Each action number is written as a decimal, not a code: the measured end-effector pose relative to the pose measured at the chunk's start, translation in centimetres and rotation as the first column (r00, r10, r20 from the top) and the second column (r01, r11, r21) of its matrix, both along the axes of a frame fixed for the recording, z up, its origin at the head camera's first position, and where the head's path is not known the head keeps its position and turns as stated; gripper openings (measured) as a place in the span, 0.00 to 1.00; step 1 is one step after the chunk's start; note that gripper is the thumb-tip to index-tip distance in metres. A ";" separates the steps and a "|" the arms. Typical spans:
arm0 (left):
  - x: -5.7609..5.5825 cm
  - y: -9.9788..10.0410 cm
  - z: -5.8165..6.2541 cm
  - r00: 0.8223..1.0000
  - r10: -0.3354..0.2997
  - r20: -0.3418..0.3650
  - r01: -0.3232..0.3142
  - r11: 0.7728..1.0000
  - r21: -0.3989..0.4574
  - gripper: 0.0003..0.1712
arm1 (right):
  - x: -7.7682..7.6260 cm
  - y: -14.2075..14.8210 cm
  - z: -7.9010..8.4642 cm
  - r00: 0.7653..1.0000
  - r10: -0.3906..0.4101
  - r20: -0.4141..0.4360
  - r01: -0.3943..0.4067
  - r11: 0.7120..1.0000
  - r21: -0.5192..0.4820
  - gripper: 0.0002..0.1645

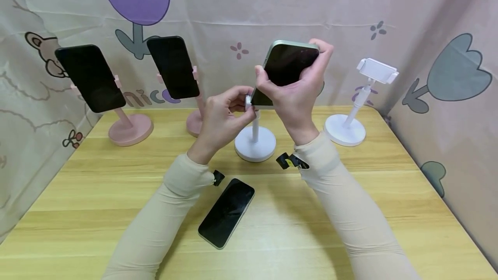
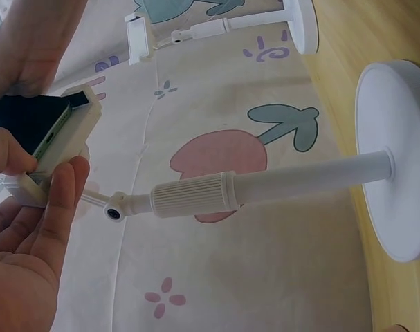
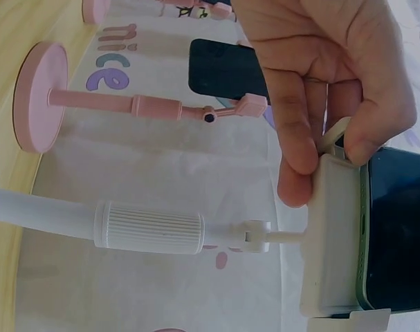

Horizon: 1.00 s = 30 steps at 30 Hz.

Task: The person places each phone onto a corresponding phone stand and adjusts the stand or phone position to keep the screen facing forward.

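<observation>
My right hand grips a green-edged smartphone by its sides, thumb on one edge and fingers at the other. In the right wrist view, the phone's lower edge lies against the white clamp of a white phone stand. My left hand pinches the left end of that clamp between thumb and fingers, beside the phone's corner. In the left wrist view, the stand's ribbed collar and pole run to a round base. The phone and right hand hide the clamp's middle from the head view.
Two pink stands, a left one and a nearer-centre one, hold dark phones upright. Another white stand with a bare clamp is at the right. A black-screened phone lies on the wooden table. Printed cloth hangs behind.
</observation>
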<state>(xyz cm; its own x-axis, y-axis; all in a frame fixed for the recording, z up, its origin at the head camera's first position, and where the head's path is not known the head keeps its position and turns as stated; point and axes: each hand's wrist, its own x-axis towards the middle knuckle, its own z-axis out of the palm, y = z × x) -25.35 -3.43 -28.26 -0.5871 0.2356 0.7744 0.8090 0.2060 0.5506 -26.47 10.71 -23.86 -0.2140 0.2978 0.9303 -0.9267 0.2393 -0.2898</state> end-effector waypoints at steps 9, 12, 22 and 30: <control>0.1 -0.1 0.2 1.000 0.007 -0.002 -0.007 1.000 -0.018 0.13 | -0.2 -0.2 0.1 0.999 -0.026 0.023 0.026 1.000 0.007 0.36; 0.1 -0.1 0.2 1.000 0.015 0.005 -0.015 1.000 -0.021 0.13 | -0.3 -0.3 0.1 1.000 -0.018 0.025 0.018 1.000 0.007 0.36; -0.1 -0.6 0.3 0.999 -0.041 0.021 0.042 0.998 -0.038 0.13 | -0.4 -0.4 0.2 1.000 -0.015 0.023 0.015 1.000 0.015 0.36; -0.3 -1.5 0.5 0.991 -0.105 0.078 0.112 0.990 -0.091 0.14 | -0.5 -0.4 -1.0 0.993 -0.045 0.105 0.042 0.999 0.033 0.37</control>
<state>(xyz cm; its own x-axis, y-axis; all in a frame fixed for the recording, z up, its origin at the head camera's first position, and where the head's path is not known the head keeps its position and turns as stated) -25.66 -4.92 -27.79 -0.6083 0.3712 0.7015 0.7876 0.1734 0.5912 -26.97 10.26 -24.85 -0.2989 0.2811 0.9120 -0.8798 0.2889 -0.3774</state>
